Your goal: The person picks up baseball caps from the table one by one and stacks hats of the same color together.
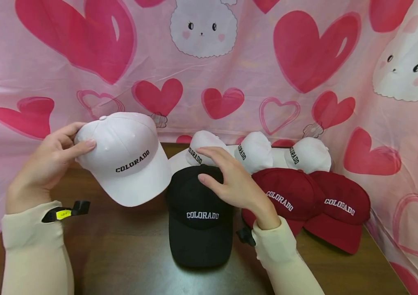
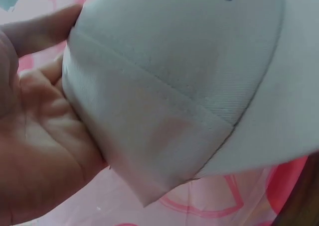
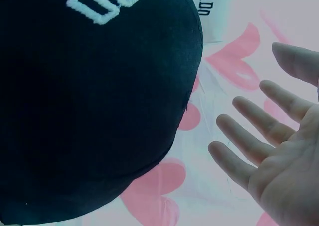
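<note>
Nearest the camera are two pale sleeves, the left sleeve (image 1: 35, 254) and the right sleeve (image 1: 286, 262), reaching in over a brown table (image 1: 124, 250). The left hand (image 1: 50, 159) pinches a white cap (image 1: 120, 151) at the back of its crown, thumb on the near side and fingers behind; in the head view the cap appears raised off the tabletop. Its long axis slants from the gripped rear down and rightward to the brim, so the brim points away from the left hand — toward the camera and the black cap (image 1: 199, 205). The left hand is plainly the nearer one; the right hand (image 1: 238, 184) lies across from it, beyond the brim and well apart.

Seen from above, the white cap sits right of the left hand and left of the right hand, between the two. The right hand holds nothing: its fingers are spread, over the black cap's crown in the head view, with a gap to that cap in the right wrist view. The black cap's brim faces the camera. Three white caps (image 1: 255, 153) line the back; two dark red caps (image 1: 306, 196) overlap at the right.
</note>
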A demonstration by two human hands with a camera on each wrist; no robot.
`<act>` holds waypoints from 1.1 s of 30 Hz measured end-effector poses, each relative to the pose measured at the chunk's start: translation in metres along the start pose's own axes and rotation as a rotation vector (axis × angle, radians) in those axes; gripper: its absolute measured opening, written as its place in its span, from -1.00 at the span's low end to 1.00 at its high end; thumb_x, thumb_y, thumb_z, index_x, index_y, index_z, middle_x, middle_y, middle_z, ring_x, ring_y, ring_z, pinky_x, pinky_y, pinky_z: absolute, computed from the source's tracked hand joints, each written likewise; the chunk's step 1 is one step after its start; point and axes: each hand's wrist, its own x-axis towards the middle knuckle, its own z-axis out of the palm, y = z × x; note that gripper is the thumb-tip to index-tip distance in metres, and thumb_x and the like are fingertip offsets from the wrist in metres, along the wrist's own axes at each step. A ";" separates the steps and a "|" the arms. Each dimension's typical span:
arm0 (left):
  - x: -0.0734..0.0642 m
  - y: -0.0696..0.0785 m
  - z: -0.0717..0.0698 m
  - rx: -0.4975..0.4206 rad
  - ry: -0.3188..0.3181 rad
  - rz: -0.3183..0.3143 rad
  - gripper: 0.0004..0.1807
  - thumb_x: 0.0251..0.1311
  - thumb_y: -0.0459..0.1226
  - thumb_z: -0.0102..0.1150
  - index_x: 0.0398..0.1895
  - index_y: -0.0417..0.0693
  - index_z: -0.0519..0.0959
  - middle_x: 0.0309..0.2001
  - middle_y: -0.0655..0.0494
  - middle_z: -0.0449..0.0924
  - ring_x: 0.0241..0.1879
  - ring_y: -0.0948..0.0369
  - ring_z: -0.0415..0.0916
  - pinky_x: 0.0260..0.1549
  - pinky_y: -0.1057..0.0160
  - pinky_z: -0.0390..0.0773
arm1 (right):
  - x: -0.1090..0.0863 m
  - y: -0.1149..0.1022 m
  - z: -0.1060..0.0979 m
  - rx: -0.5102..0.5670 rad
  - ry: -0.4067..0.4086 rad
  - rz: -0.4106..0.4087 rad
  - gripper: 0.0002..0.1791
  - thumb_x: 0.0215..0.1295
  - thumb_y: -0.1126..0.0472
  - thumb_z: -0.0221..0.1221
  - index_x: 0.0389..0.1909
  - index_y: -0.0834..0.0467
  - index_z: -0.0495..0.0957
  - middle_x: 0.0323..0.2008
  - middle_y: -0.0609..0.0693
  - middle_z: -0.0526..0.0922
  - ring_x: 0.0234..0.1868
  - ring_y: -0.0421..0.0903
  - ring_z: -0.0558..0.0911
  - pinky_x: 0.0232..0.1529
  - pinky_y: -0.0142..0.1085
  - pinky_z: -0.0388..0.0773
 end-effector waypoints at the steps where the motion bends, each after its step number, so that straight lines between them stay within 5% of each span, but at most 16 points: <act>1: -0.001 0.002 0.002 0.031 -0.018 -0.001 -0.60 0.47 -0.55 0.04 0.27 -0.12 0.58 -0.01 0.08 0.68 -0.07 0.24 0.64 -0.20 0.39 0.70 | 0.000 -0.001 0.001 0.001 0.007 0.000 -0.30 0.40 0.11 0.37 0.53 0.05 0.41 0.43 -0.08 0.48 0.45 -0.15 0.42 0.47 -0.05 0.42; 6: -0.004 0.009 0.011 0.162 -0.082 -0.007 -0.57 0.45 -0.55 0.08 0.32 -0.16 0.55 -0.02 0.06 0.69 -0.04 0.23 0.60 -0.16 0.39 0.67 | 0.005 -0.007 0.007 0.067 0.032 -0.017 -0.32 0.41 0.14 0.37 0.51 0.08 0.43 0.41 -0.05 0.52 0.43 -0.14 0.46 0.47 -0.10 0.43; 11: -0.006 0.011 0.014 0.191 -0.111 -0.004 -0.58 0.45 -0.55 0.08 0.31 -0.18 0.54 -0.06 0.06 0.70 -0.10 0.23 0.63 -0.21 0.36 0.68 | 0.014 -0.019 0.015 0.112 0.067 0.004 -0.34 0.41 0.18 0.37 0.49 0.11 0.45 0.36 -0.01 0.55 0.38 -0.11 0.51 0.44 -0.14 0.45; 17: -0.015 0.016 0.005 0.226 -0.148 0.035 -0.55 0.41 -0.62 0.05 0.31 -0.24 0.53 -0.05 0.04 0.72 -0.09 0.23 0.64 -0.18 0.37 0.68 | 0.026 -0.034 0.029 0.134 0.090 0.041 -0.36 0.40 0.20 0.37 0.47 0.11 0.46 0.33 0.00 0.57 0.33 -0.09 0.54 0.41 -0.15 0.49; 26: -0.023 0.020 -0.006 0.372 -0.293 0.044 -0.56 0.36 -0.66 0.05 0.26 -0.29 0.50 -0.02 -0.07 0.71 -0.05 0.17 0.64 -0.17 0.32 0.68 | 0.035 -0.044 0.056 0.133 0.061 0.076 -0.30 0.42 0.17 0.37 0.53 0.11 0.38 0.44 -0.02 0.44 0.43 -0.13 0.41 0.49 -0.10 0.40; 33: -0.026 0.021 -0.009 0.439 -0.334 0.038 -0.54 0.32 -0.67 0.08 0.24 -0.27 0.54 -0.01 -0.03 0.70 -0.05 0.16 0.66 -0.14 0.31 0.69 | 0.037 -0.044 0.069 0.115 0.037 0.102 -0.31 0.42 0.16 0.38 0.52 0.06 0.40 0.30 -0.03 0.61 0.30 -0.11 0.56 0.39 -0.08 0.47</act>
